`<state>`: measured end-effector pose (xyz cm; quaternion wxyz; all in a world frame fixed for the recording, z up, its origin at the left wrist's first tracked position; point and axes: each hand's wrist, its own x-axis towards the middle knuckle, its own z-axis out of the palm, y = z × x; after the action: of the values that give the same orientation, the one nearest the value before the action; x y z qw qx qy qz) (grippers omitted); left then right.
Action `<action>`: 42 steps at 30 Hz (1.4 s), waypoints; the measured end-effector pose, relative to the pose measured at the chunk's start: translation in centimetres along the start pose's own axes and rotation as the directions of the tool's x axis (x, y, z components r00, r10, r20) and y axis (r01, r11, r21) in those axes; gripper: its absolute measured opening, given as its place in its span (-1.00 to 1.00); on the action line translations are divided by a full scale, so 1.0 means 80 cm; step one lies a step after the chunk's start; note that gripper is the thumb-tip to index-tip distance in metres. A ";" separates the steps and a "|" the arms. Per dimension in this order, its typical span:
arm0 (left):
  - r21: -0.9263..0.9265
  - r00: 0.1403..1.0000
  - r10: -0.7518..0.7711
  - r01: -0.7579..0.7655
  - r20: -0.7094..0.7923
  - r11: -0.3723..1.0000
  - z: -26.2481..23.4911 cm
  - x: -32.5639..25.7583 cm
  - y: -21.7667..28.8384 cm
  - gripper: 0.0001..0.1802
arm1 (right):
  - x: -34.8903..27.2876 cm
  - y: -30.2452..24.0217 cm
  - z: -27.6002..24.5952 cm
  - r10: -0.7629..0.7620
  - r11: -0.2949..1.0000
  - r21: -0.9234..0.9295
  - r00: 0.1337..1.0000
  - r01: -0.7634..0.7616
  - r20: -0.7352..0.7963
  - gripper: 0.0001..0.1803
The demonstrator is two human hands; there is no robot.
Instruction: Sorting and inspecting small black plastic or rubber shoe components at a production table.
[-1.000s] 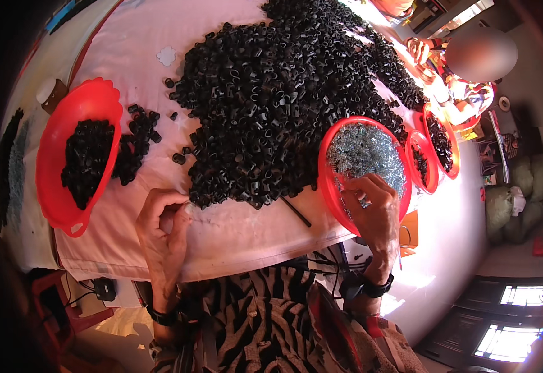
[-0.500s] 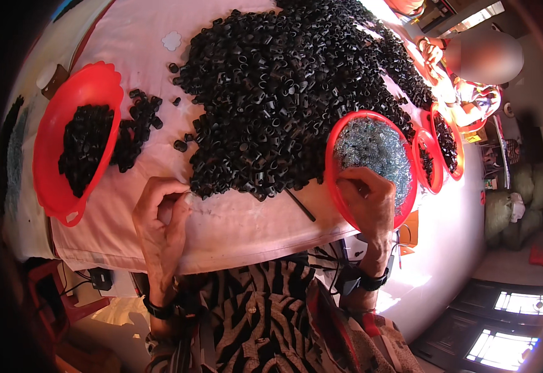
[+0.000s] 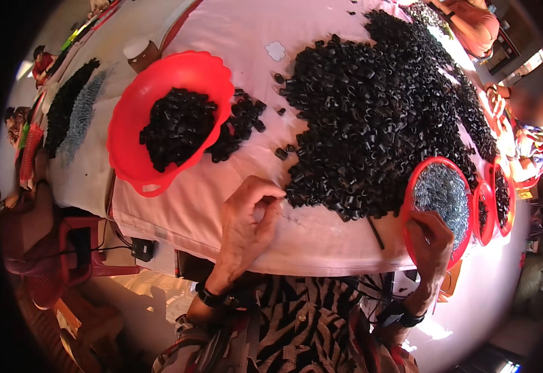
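Note:
A large heap of small black hollow plastic pieces covers much of the pink cloth. My left hand is at the heap's near left edge, thumb and forefinger pinched together; whatever lies between the tips is too small to make out. My right hand hangs over the near rim of a red bowl full of small silvery metal pieces. Its fingers are curled closed, and their tips are hidden. Between the hands, a thin dark rod lies beside the heap.
On the left a larger red basin holds black pieces, with more spilled beside it. Behind it stands a jar. Two smaller red bowls adjoin mine at the right, near a co-worker. A maroon plastic stool stands lower left.
My view has swung left, so the table and bowls appear farther right and people at the far left come into sight. Both hands keep about the same places by the heap and bowl.

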<state>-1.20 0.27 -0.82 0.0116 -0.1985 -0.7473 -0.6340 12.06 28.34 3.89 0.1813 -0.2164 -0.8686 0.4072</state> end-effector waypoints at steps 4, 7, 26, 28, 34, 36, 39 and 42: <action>0.147 0.998 0.025 -0.034 0.061 0.989 -0.011 0.010 0.019 -0.77 | 0.001 0.001 0.003 -0.023 1.000 0.004 1.000 0.023 -0.001 -0.84; 0.304 0.988 0.128 -0.150 0.091 0.941 -0.013 0.031 0.023 -0.68 | 0.001 -0.004 0.004 -0.021 1.000 0.011 1.000 0.022 -0.015 -0.88; 0.587 0.954 0.208 -0.297 0.216 0.753 -0.019 0.046 0.015 -0.74 | -0.020 -0.045 0.049 -0.101 0.779 0.626 0.993 0.038 0.066 -0.85; 0.610 0.958 0.208 -0.287 0.199 0.739 -0.020 0.046 0.014 -0.74 | -0.025 -0.069 0.070 -0.095 0.722 0.691 0.987 -0.021 0.129 -0.84; 0.606 0.931 0.323 -0.357 0.169 0.711 -0.019 0.039 0.004 -0.69 | -0.031 -0.099 0.111 -0.140 0.640 0.740 0.917 -0.204 0.374 -0.81; 0.596 0.938 0.328 -0.327 0.112 0.733 -0.018 0.034 0.003 -0.72 | -0.026 -0.096 0.123 -0.162 0.625 0.732 0.873 -0.270 0.461 -0.80; 0.354 0.987 0.159 -0.142 -0.018 0.924 -0.024 0.021 0.016 -0.78 | -0.019 -0.097 0.132 -0.180 0.609 0.752 0.879 -0.252 0.440 -0.82; -0.229 0.994 -0.108 0.104 -0.005 0.968 -0.032 0.005 0.015 -0.82 | -0.014 -0.102 0.140 -0.135 0.591 0.773 0.916 -0.232 0.378 -0.85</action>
<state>-1.78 -1.95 0.91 -0.0387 -0.1526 -0.6790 -0.7171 5.64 16.05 3.40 0.0673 -0.0477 -0.6011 0.7949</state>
